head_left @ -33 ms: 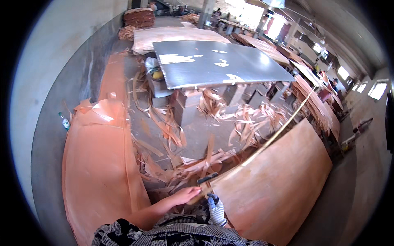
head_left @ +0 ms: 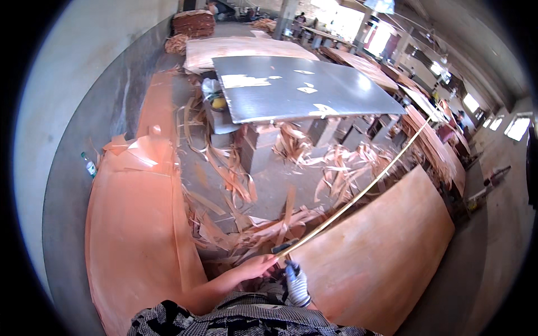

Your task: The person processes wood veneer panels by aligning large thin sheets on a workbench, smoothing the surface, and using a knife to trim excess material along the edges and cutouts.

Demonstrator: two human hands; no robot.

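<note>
Holding 1 long, slender yellowish strip point(head_left: 363, 193), the left hand point(head_left: 258, 267) is bare.

Bare left hand point(head_left: 259, 266) at near end of long, thin, yellow strip point(head_left: 347, 207); white-and-blue-gloved right hand point(head_left: 297, 287) near left edge of broad, tan wooden sheet point(head_left: 384, 252).

White-and-grey wall point(head_left: 78, 101), grey floor point(head_left: 269, 185), bright windows point(head_left: 517, 127)
</note>
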